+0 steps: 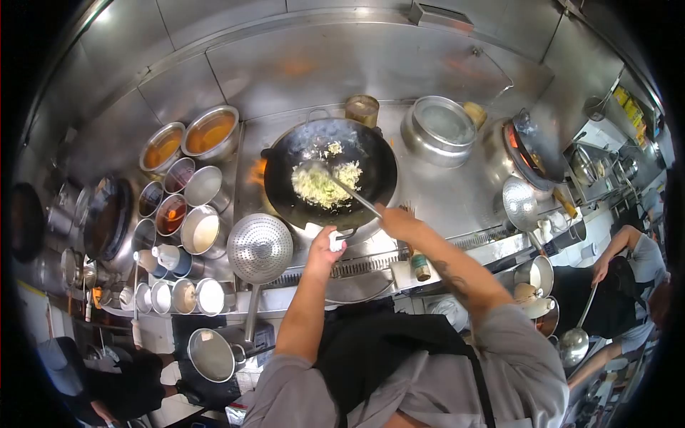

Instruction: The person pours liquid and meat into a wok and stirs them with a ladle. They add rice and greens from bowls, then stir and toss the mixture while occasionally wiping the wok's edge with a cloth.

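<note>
A large black wok [285,189] stands over a burner, with orange flame showing at its left side. Chopped pale green and yellowish food [325,189] lies in it, and steam rises. My left hand [322,251] is closed at the wok's near edge, gripping the loop handle through a folded white cloth [335,241]. The long handle of a ladle [360,200] is wrapped in the fingers of my right hand [399,223]. The ladle's head is down in the food, blurred and partly covered.
A perforated strainer [260,248] rests left of the wok. Beyond it are several seasoning pots, including one of white powder [202,230]. A metal pot [439,132] and another wok [535,153] stand to the right. A co-worker holding a ladle [574,346] is at far right.
</note>
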Tool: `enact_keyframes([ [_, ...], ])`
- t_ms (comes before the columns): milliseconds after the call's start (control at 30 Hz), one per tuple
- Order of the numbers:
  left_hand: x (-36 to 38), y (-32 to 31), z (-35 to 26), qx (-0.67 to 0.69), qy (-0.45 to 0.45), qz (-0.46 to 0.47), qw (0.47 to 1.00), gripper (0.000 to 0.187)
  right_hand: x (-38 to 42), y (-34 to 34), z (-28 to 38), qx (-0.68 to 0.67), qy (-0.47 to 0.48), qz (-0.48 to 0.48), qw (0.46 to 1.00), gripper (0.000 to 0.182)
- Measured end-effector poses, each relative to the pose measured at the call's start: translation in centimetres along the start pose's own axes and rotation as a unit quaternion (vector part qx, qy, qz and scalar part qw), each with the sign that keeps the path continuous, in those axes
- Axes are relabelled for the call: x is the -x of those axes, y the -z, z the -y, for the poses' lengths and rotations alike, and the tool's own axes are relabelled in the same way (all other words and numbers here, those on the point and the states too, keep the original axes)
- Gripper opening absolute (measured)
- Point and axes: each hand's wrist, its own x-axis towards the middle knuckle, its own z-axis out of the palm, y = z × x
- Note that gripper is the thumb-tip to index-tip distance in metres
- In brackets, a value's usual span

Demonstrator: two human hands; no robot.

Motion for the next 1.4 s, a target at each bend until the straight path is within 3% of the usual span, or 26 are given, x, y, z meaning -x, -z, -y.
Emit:
enact_keyframes([
  [67, -1.2, 0.9, 0.2, 0.010, -0.001, 0.013, 1.000, 0.004, 2.9, 1.2, -2.1, 0.008, 0.060, -0.001, 0.998, 0.039],
  [167, -1.9, 1.6, 0.7, 0.013, -0.029, 0.035, 0.999, 0.006, 7.4, 7.2, -1.4, 0.116, 0.031, 0.060, 0.991, 0.037],
  [200, -1.4, 1.8, 1.4, 0.023, -0.048, 0.071, 0.996, 0.004, 8.2, 7.2, -1.3, 0.147, 0.025, 0.039, 0.988, 0.034],
  [300, 8.5, -1.5, 3.7, 0.080, -0.037, 0.021, 0.996, 0.005, 9.1, 7.7, -1.2, 0.226, 0.020, -0.024, 0.974, 0.028],
  [367, 14.8, -3.8, 4.0, 0.018, 0.020, 0.033, 0.999, 0.006, 9.7, 7.5, -1.3, 0.260, 0.047, -0.039, 0.964, 0.027],
  [433, 12.4, -2.7, 4.4, 0.076, -0.005, 0.011, 0.997, 0.006, 10.6, 7.7, -1.1, 0.220, 0.090, -0.047, 0.970, 0.027],
  [467, 9.1, -1.4, 4.0, -0.141, -0.214, 0.100, 0.961, 0.005, 11.2, 8.0, -0.8, 0.201, 0.115, -0.050, 0.971, 0.028],
  [567, 10.4, -3.6, 2.7, 0.067, -0.001, -0.002, 0.998, 0.008, 14.3, 11.3, 2.5, 0.144, 0.051, 0.072, 0.986, 0.032],
  [633, 15.0, -5.5, 3.9, 0.026, 0.003, -0.006, 1.000, 0.006, 14.5, 11.3, 0.2, 0.102, 0.071, 0.087, 0.988, 0.041],
  [700, 14.5, -5.3, 3.4, 0.053, -0.001, 0.033, 0.998, 0.006, 13.6, 12.4, -0.3, 0.054, 0.076, 0.133, 0.987, 0.047],
  [733, 11.9, -4.2, 2.9, 0.068, -0.011, 0.064, 0.996, 0.008, 11.8, 10.8, -2.5, 0.085, 0.134, 0.083, 0.984, 0.042],
  [767, 9.8, -3.0, 3.2, 0.080, -0.018, 0.093, 0.992, 0.010, 10.8, 8.3, -3.3, 0.090, 0.095, 0.046, 0.990, 0.036],
  [800, 9.1, -1.2, 4.9, 0.092, -0.093, 0.140, 0.982, 0.010, 9.8, 6.2, -3.5, 0.097, 0.053, 0.004, 0.994, 0.030],
  [833, 5.2, 3.1, 7.3, 0.079, -0.065, 0.132, 0.986, 0.010, 8.7, 6.2, -3.4, 0.112, 0.012, -0.050, 0.992, 0.025],
  [867, 5.9, 4.3, 9.1, 0.082, -0.023, 0.085, 0.993, 0.007, 9.4, 5.9, -2.7, 0.153, 0.039, -0.083, 0.984, 0.023],
  [900, 8.6, 4.2, 10.9, 0.006, -0.061, 0.032, 0.998, 0.008, 10.1, 6.3, -2.1, 0.123, 0.038, -0.094, 0.987, 0.023],
  [933, 10.5, 4.3, 11.6, 0.018, 0.005, 0.011, 1.000, 0.010, 11.0, 7.3, -1.5, 0.094, 0.040, -0.104, 0.989, 0.024],
  [967, 14.9, 0.6, 10.6, -0.011, -0.008, -0.010, 1.000, 0.009, 11.9, 8.0, -1.1, 0.061, 0.042, -0.104, 0.992, 0.026],
  [1033, 11.2, 1.2, 8.6, 0.034, -0.057, 0.013, 0.998, 0.007, 13.5, 9.2, -1.8, 0.059, 0.057, -0.061, 0.995, 0.030],
  [1067, 9.7, 0.5, 5.8, 0.101, -0.022, 0.050, 0.993, 0.003, 14.2, 9.5, -2.4, 0.063, 0.061, -0.045, 0.995, 0.030],
  [1133, 4.7, 0.2, 2.1, 0.078, -0.045, 0.070, 0.993, 0.003, 14.7, 10.1, -3.4, 0.081, 0.048, -0.004, 0.996, 0.035],
  [1200, 3.4, -0.6, 1.1, 0.042, -0.045, 0.028, 0.998, 0.005, 14.4, 10.7, -4.4, 0.108, 0.012, 0.050, 0.993, 0.043],
  [1300, 1.7, -0.7, 1.2, 0.022, -0.056, 0.016, 0.998, 0.006, 11.4, 9.4, -7.1, 0.113, -0.013, -0.033, 0.993, 0.027],
  [1400, 0.8, -0.6, 1.7, 0.028, -0.061, 0.021, 0.998, 0.005, 4.8, 5.5, -6.9, 0.045, -0.081, -0.098, 0.991, 0.027],
])
